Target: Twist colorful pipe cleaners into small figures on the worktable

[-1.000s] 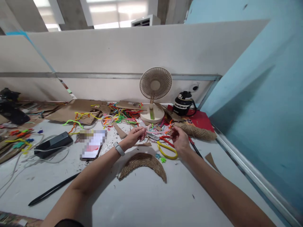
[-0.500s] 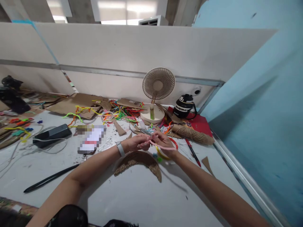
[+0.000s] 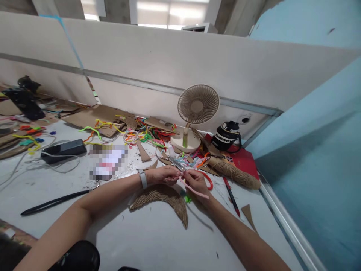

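My left hand (image 3: 170,174) is closed, its fingertips pinching one end of a pink pipe cleaner (image 3: 194,191). Meeting it there, my right hand (image 3: 196,182) is also closed on the pipe cleaner, whose free length runs down toward the right wrist. Scissors with red handles (image 3: 209,181) show around the right hand, the blades pointing up-left past the fingers; how they are held is hidden. Just below the hands lies a brown crescent covered in rows of twine (image 3: 162,192). Small green and blue pieces (image 3: 187,198) lie by its right end.
Behind the hands stand a fan (image 3: 197,105) and a black jug (image 3: 225,135). A twine roll (image 3: 235,173), a pen (image 3: 231,197) and a cardboard scrap (image 3: 248,216) lie right. Colourful pipe cleaners (image 3: 146,137), a phone (image 3: 109,163) and a black box (image 3: 64,151) are left.
The camera view has turned slightly, shifting and tilting the scene. Both hands stay together on the pink pipe cleaner, and its free end now slopes more steeply downward. Less of the yellow loop by the right hand shows.
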`<state>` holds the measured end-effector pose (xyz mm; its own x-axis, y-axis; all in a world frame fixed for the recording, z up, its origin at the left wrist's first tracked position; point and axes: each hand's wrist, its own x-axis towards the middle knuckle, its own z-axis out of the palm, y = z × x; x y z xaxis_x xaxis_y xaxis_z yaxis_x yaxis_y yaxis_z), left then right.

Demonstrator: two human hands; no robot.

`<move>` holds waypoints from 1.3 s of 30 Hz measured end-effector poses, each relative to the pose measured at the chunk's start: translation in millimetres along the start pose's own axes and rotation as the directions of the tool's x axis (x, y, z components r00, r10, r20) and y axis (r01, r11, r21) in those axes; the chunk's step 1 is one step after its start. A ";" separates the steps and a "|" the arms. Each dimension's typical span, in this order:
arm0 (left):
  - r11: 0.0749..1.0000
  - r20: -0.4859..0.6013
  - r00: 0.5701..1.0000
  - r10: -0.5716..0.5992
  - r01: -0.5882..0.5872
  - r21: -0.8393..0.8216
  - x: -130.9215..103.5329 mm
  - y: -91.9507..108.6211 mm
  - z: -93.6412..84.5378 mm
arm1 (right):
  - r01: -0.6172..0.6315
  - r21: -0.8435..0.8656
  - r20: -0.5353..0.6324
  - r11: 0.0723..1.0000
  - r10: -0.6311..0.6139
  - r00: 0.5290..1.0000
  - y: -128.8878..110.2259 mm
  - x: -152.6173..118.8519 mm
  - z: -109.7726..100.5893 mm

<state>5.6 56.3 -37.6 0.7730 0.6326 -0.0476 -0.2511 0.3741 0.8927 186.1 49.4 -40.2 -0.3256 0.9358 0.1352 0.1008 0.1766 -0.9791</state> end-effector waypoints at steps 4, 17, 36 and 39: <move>1.000 -0.002 1.000 -0.016 0.016 0.008 2.0 -0.7 -3.0 | -0.024 0.021 -0.022 0.999 0.025 0.999 11.3 -0.1 0.7; 0.993 -0.091 0.994 0.065 -0.055 0.100 6.7 -2.6 -8.6 | -0.097 0.130 -0.056 0.987 0.105 0.993 8.2 -0.1 5.2; 0.973 -0.102 0.987 0.122 -0.099 0.209 5.1 -4.9 -7.1 | -0.069 0.198 -0.062 0.978 0.083 0.995 11.4 -1.3 6.4; 0.979 -0.132 0.986 0.099 -0.073 0.188 7.1 -6.9 -8.2 | -0.076 0.247 -0.091 0.966 0.101 0.991 15.0 0.1 5.3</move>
<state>8.1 63.7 -47.8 0.6605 0.7506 -0.0180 -0.1925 0.1925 0.9622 182.6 50.5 -55.7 -0.2267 0.9727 0.0490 -0.1102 0.0243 -0.9936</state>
